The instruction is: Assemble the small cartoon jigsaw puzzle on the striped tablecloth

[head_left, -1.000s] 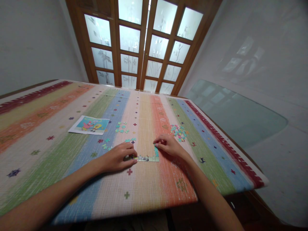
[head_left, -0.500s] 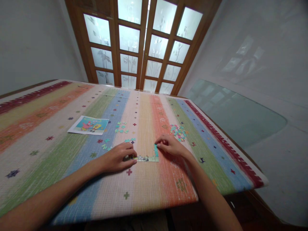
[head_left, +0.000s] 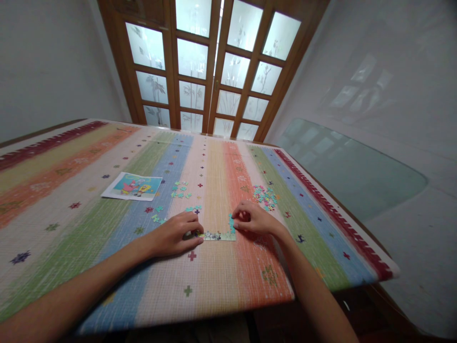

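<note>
Multicoloured striped cloth (head_left: 171, 290) is spread over the table across the lower frame. At left of centre, a printed picture sheet (head_left: 133, 186) is laid flat, with two cartoon figures shown on a blue ground. To its lower right, loose turquoise pieces (head_left: 156, 218) are scattered; a further group of pieces (head_left: 181, 189) is found higher, left of the frame's centre. Below these, the left hand (head_left: 180, 232) is rested palm down with fingers curled, its fingertips set at the left end of the joined puzzle strip (head_left: 221, 236); whether a piece is gripped cannot be told. The strip is placed just below the frame's centre, and a short turquoise column (head_left: 231, 222) is seen rising from its right end. At that column the right hand (head_left: 254, 219) is positioned, thumb and forefinger bent toward each other; whether they are closed on a piece cannot be determined. Right of centre, just beyond this hand, a mixed heap of pieces (head_left: 265, 197) is noted.
</note>
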A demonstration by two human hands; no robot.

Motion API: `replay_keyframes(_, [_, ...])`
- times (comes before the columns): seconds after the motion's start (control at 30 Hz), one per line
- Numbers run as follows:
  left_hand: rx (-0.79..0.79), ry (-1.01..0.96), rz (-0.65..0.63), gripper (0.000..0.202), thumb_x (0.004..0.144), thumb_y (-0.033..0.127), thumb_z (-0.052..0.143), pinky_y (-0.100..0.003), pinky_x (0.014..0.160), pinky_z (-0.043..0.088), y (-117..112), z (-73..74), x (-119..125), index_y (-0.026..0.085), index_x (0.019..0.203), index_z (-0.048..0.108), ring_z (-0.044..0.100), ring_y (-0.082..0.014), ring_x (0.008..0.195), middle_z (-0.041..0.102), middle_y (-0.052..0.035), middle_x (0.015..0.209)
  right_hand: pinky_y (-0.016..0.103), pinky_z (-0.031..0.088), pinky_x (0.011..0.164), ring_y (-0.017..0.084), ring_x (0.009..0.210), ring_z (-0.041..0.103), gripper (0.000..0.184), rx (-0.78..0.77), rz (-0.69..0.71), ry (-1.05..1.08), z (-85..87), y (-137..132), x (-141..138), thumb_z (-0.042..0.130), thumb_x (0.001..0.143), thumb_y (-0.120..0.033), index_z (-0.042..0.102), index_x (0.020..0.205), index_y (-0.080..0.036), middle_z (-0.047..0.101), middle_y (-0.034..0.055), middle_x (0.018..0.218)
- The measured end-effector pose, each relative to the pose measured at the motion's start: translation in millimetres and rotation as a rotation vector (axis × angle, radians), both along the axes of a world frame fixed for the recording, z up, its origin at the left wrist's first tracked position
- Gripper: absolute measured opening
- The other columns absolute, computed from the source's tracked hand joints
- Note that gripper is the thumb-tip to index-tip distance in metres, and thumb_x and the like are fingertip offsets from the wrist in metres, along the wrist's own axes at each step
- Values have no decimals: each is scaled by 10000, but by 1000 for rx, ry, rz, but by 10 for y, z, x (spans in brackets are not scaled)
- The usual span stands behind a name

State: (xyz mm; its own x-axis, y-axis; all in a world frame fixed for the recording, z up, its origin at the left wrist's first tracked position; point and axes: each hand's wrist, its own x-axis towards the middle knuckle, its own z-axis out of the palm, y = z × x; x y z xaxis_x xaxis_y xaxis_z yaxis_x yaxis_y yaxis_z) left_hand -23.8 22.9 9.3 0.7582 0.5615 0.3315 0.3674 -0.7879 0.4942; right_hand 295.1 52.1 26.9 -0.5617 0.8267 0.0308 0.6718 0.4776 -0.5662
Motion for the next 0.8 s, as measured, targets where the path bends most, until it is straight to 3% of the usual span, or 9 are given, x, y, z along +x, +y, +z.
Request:
replay_keyframes(0.27, [48, -62, 42, 206, 1044, 357, 551, -330, 761, 488, 56, 30, -30, 197, 1010, 677, 604, -189, 816, 640, -42, 872, 286, 433, 711, 152, 747, 562, 136, -11, 30, 2, 35, -3, 12, 801, 813, -239, 705, 889, -179, 629, 24, 841])
replay_keyframes(0.47, [180, -226, 372, 186, 1035, 327, 536, -303, 705, 490, 341, 67, -309, 202, 1068, 670, 569, -159, 711, 621, -9, 812, 266, 409, 649, 144, 715, 541, 230, -85, 65, 24, 36, -28, 6, 868, 728, -272, 666, 796, -184, 606, 1, 788])
replay_keyframes(0.57, [220, -222, 460, 174, 1017, 323, 549, -295, 693, 488, 443, 82, -448, 211, 1045, 679, 551, -155, 673, 613, 1, 791, 264, 397, 636, 139, 699, 527, 243, -120, 76, 36, 36, -36, 5, 873, 720, -277, 658, 782, -184, 593, -9, 761])
replay_keyframes(0.8, [185, -143, 461, 228, 1020, 303, 487, -348, 804, 518, 489, 5, -485, 204, 1054, 689, 607, -190, 787, 649, -38, 894, 253, 383, 607, 124, 659, 509, 240, -188, 66, 36, 27, -26, -5, 859, 718, -264, 636, 747, -181, 583, -21, 719])
